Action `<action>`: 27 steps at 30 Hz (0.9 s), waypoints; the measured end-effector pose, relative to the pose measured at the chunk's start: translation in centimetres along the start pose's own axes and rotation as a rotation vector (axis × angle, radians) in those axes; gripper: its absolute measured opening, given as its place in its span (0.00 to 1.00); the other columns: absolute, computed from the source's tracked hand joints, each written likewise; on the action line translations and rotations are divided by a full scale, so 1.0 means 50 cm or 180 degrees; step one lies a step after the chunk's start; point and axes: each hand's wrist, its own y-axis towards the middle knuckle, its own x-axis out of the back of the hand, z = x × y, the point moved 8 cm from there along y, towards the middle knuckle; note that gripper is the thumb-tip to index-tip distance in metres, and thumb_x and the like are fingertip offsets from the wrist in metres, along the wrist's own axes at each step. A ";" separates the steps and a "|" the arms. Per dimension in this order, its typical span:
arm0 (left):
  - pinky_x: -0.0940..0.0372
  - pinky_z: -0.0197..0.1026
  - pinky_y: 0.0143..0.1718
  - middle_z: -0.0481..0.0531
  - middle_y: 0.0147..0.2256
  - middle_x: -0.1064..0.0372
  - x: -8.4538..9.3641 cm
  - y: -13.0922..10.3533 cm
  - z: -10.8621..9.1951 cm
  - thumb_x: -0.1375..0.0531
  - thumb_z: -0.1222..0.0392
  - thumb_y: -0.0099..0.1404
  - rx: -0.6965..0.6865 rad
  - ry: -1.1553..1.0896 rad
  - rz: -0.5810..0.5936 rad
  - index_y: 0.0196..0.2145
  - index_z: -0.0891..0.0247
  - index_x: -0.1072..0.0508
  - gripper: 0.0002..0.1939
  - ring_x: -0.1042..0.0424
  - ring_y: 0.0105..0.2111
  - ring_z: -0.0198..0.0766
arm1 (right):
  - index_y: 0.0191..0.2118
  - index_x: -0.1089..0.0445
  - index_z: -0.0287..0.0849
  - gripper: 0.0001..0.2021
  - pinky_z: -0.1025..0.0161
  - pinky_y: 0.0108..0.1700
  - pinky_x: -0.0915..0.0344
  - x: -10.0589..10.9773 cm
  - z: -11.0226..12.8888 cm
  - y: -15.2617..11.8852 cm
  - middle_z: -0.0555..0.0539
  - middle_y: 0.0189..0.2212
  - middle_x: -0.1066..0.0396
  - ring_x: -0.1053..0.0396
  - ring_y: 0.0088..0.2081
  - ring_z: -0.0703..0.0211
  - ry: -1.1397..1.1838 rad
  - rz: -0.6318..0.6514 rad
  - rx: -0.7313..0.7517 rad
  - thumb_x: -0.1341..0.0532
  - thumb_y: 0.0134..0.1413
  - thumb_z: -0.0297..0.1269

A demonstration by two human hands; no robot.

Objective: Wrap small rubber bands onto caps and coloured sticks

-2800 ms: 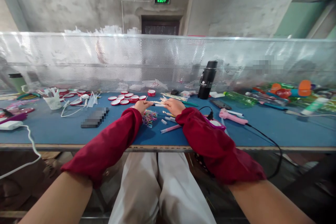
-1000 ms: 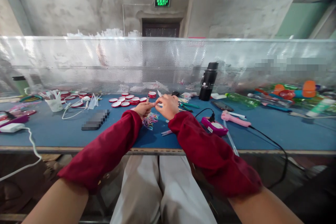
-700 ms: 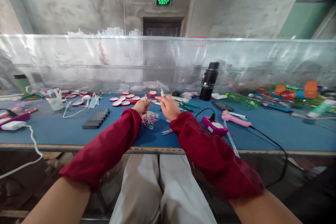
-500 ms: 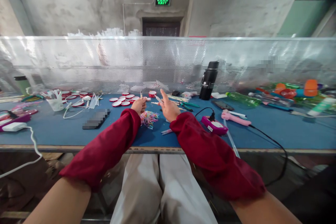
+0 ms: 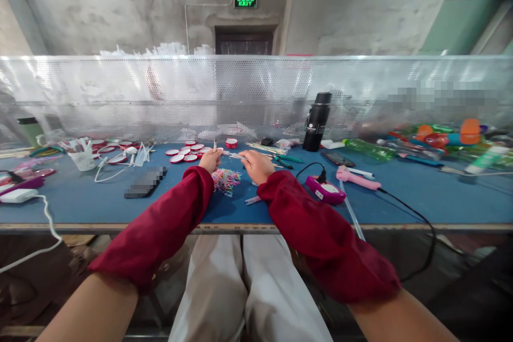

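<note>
There, above the blue table, the left hand gripped a slim upright stick, while the right hand pinched a thin white piece pointing toward it, both hands beside the pile of colourful bands lying between them.

The slender whitish piece between the bare left hand and bare right hand is too small to identify; fingers hide its ends. The left hand also covers the lower end of a thin pale stick. The dark red right sleeve hides part of a clear, purplish tube. Pixelation blurs the dark flat slab. The bottom edge cuts off the pale trousers.
</note>
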 end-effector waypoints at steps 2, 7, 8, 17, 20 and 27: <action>0.65 0.32 0.15 0.37 0.14 0.57 -0.004 0.001 0.004 0.40 0.54 0.62 0.0012 0.0089 0.0082 0.30 0.64 0.34 0.11 0.58 0.11 0.24 | 0.51 0.30 0.43 0.14 0.61 0.48 0.39 -0.002 0.001 0.000 0.44 0.46 0.28 0.32 0.47 0.55 -0.0020 0.0007 0.0039 0.46 0.62 0.35; 0.66 0.33 0.15 0.37 0.14 0.56 -0.014 -0.001 0.010 0.40 0.55 0.63 0.0019 0.0183 0.0306 0.30 0.64 0.34 0.10 0.59 0.11 0.24 | 0.51 0.30 0.44 0.14 0.62 0.49 0.39 0.003 -0.002 -0.001 0.44 0.48 0.28 0.32 0.48 0.55 0.0056 -0.0177 0.0067 0.45 0.62 0.35; 0.66 0.33 0.15 0.37 0.14 0.56 -0.015 -0.001 0.011 0.40 0.55 0.63 0.0020 0.0190 0.0336 0.30 0.64 0.33 0.10 0.59 0.11 0.24 | 0.51 0.30 0.44 0.14 0.62 0.49 0.39 0.006 -0.005 -0.002 0.44 0.47 0.28 0.32 0.47 0.55 0.0089 -0.0214 0.0035 0.45 0.61 0.35; 0.67 0.33 0.15 0.37 0.14 0.56 -0.014 -0.001 0.012 0.37 0.54 0.61 0.0017 0.0177 0.0481 0.30 0.64 0.34 0.12 0.59 0.12 0.23 | 0.45 0.30 0.43 0.11 0.63 0.46 0.40 0.008 -0.003 -0.003 0.46 0.41 0.25 0.30 0.42 0.56 0.0239 -0.0158 -0.0011 0.46 0.63 0.37; 0.67 0.34 0.15 0.37 0.14 0.56 -0.019 -0.004 0.007 0.36 0.53 0.60 -0.0014 0.0125 0.0491 0.31 0.64 0.33 0.12 0.58 0.12 0.23 | 0.45 0.30 0.43 0.11 0.63 0.47 0.40 0.004 -0.001 -0.002 0.46 0.42 0.25 0.31 0.44 0.56 0.0241 -0.0204 0.0035 0.46 0.63 0.37; 0.64 0.33 0.15 0.38 0.15 0.55 -0.031 -0.015 0.005 0.37 0.55 0.60 -0.0010 0.0315 0.0265 0.32 0.66 0.29 0.10 0.56 0.12 0.24 | 0.47 0.27 0.45 0.12 0.61 0.49 0.40 0.019 -0.044 0.015 0.46 0.44 0.25 0.32 0.46 0.55 -0.0091 -0.0050 0.0062 0.45 0.61 0.37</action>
